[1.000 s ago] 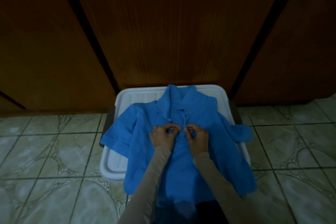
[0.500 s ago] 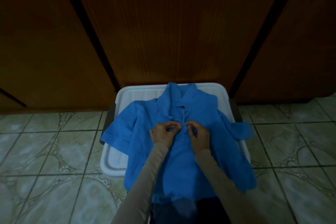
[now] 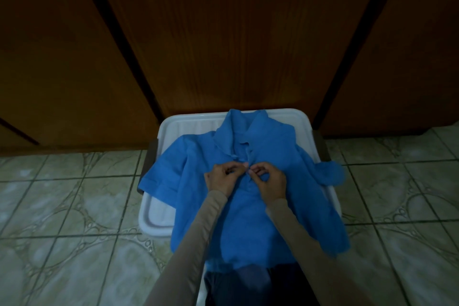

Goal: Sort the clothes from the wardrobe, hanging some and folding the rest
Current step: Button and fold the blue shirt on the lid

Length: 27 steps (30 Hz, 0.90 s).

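A bright blue short-sleeved collared shirt lies front-up, spread over a white rectangular plastic lid on the tiled floor before dark wooden wardrobe doors. The 2 hands meet at its placket (just below the collar): left hand and right hand each pinch the fabric with curled fingers.

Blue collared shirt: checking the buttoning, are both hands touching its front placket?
Touching: the head view shows left hand and right hand pinching the blue collared shirt.
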### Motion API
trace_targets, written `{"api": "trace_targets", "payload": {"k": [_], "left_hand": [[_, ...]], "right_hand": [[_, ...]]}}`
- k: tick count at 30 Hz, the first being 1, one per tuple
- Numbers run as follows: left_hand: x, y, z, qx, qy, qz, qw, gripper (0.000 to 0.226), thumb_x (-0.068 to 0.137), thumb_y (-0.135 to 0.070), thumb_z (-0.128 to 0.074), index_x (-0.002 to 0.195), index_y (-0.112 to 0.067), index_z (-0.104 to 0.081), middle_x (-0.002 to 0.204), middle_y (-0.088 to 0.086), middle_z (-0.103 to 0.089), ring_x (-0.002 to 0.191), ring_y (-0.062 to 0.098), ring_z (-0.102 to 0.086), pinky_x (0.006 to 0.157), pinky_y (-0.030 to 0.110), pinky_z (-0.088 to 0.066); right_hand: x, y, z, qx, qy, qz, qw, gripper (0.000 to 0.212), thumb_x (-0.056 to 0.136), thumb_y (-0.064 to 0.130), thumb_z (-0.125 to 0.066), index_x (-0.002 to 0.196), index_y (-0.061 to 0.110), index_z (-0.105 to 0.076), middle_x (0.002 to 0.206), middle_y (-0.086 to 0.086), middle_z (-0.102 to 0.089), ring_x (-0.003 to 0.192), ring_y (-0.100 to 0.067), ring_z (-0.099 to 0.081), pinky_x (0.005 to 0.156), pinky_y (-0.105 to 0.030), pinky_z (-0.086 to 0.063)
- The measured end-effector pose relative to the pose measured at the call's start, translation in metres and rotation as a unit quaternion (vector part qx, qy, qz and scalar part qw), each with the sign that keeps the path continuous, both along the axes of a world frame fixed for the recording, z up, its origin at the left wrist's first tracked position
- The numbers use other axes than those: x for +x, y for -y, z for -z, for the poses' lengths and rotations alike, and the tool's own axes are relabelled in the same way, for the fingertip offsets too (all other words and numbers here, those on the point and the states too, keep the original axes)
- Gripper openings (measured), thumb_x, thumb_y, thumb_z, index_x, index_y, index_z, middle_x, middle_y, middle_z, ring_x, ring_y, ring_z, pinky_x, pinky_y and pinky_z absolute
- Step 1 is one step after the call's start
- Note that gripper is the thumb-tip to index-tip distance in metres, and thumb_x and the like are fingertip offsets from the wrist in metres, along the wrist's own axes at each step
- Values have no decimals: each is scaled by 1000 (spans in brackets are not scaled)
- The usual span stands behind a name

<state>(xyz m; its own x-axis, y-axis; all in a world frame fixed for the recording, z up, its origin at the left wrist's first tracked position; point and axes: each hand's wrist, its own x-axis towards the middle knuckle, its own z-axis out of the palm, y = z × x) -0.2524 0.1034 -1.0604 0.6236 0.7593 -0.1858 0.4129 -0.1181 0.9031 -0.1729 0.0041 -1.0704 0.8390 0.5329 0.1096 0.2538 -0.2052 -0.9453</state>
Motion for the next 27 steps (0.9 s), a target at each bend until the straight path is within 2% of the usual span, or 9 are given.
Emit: {"api": "trace_targets", "payload": {"k": [2,7,9,12,15,17,20,23,27], "left_hand": [[2,0,-2,2,-19,-6,1000,17,63,-61,-69,58,-45,-67,71,-20,-68,83,1,-63,99,36,-39],[2,1,-4,-11,-3,-13,1000,22,74,-27,-76,61,-39,-63,68,-21,-63,68,-14,-56,97,31,-40],[2,0,-2,-25,3,-14,1000,15,66,-39,-77,56,-40,-66,63,-20,-65,70,-13,-59,95,30,-43],[2,0,-2,-34,10,-11,999,6,56,-52,-71,57,-47,-68,66,-20,-68,81,4,-65,95,33,-44],[0,-1,0,-40,40,1,998,24,76,-20,-75,62,-38,-69,72,-11,-69,75,1,-64,89,32,-46],[-2,-1,-1,-37,45,10,998,22,79,-11,-73,68,-29,-68,73,-7,-68,71,0,-62,82,30,-48],[-4,0,-3,-8,38,21,999,17,79,-17,-73,70,-30,-67,76,-7,-69,78,10,-64,85,33,-51],[-4,0,0,12,28,21,999,11,75,-28,-76,68,-31,-68,70,-15,-67,71,-2,-62,81,31,-50],[-5,-4,11,33,29,30,999,10,63,-55,-67,70,-48,-68,69,-22,-67,78,18,-67,82,42,-53]], "right_hand": [[0,1,0,-8,3,-6,1000,9,75,0,-74,76,-2,-65,72,-5,-61,64,-8,-52,59,-10,-43],[0,0,-1,1,-3,-7,1000,9,74,-1,-74,76,-2,-66,73,-5,-61,64,-3,-52,60,-9,-44],[-1,0,-1,0,-1,-7,1000,9,74,-1,-74,76,-3,-66,73,-4,-61,64,-4,-52,60,-9,-44],[-1,-1,0,-1,-16,-2,1000,8,75,1,-73,76,-1,-66,73,-4,-62,65,-8,-52,61,-13,-45],[-2,-1,-1,1,-21,0,1000,6,77,2,-72,75,2,-66,73,-3,-62,67,-10,-53,63,-15,-46],[-3,-1,-1,-3,-13,-3,1000,6,78,3,-72,76,2,-66,73,-3,-62,67,-11,-53,63,-14,-45],[-3,-1,1,-14,1,-3,1000,6,79,5,-71,77,1,-66,75,-5,-64,68,-14,-55,64,-17,-46],[-3,0,1,-20,7,-6,1000,7,80,6,-70,75,3,-66,74,-8,-66,69,-18,-56,68,-28,-48],[-3,-1,4,-27,45,2,999,8,80,6,-70,74,2,-66,72,-11,-66,68,-22,-59,72,-43,-52]]}}
